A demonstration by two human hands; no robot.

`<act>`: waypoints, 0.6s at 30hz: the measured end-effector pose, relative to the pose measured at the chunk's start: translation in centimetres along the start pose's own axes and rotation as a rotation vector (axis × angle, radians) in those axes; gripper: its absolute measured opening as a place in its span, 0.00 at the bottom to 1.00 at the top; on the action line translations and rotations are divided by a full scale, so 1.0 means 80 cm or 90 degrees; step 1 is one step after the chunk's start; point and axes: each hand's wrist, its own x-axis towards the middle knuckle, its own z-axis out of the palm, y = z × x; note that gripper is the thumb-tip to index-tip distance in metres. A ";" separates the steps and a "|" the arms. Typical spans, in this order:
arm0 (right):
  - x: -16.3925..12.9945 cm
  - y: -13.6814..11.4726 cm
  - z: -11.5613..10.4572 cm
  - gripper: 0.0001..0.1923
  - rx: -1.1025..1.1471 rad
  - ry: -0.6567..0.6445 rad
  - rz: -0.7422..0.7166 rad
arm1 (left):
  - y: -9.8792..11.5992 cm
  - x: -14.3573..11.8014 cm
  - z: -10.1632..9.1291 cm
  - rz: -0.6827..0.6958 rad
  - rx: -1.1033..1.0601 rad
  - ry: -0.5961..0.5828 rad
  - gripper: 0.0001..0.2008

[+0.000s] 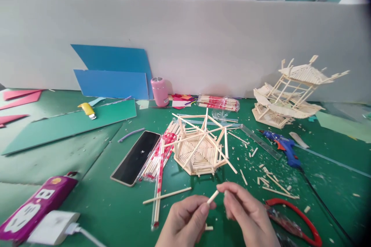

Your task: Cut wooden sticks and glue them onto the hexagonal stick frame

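Observation:
Between thumb and fingers of my left hand (187, 216) is a short wooden stick (213, 197), tilted up to the right. My right hand (246, 212) has its fingers curled, with the fingertips closed at the stick's upper end. Just beyond both hands stands an open frame of wooden sticks (199, 150), with a base of sticks in a web-like pattern and several sticks crossing its top. A loose longer stick (168, 195) lies left of my hands, across thin plastic-wrapped sticks (159, 185). Under my hands, a small stick piece (208, 228) is partly hidden.
A blue glue gun (282, 146) and a red-handled tool (314, 231) lie at right, among stick scraps. Behind them stands a tiered stick model (290, 96). Leftward are a phone (136, 158), a purple power strip (37, 204) and a yellow cutter (87, 109). A pink flask (160, 92) stands behind.

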 end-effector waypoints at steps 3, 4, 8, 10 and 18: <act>-0.002 0.005 -0.009 0.12 -0.007 0.025 0.002 | 0.006 0.003 -0.001 0.102 0.102 0.016 0.16; -0.003 0.005 -0.007 0.13 0.010 0.032 -0.001 | 0.007 0.004 0.000 0.134 0.137 0.015 0.15; -0.005 -0.004 0.009 0.16 0.076 0.059 -0.004 | 0.010 0.008 0.005 0.216 0.253 -0.025 0.13; -0.002 -0.008 0.014 0.13 0.070 0.057 -0.018 | 0.009 0.009 0.005 0.218 0.262 -0.008 0.12; 0.018 -0.008 0.020 0.13 0.169 0.118 0.031 | 0.002 0.022 0.006 -0.053 -0.172 0.071 0.16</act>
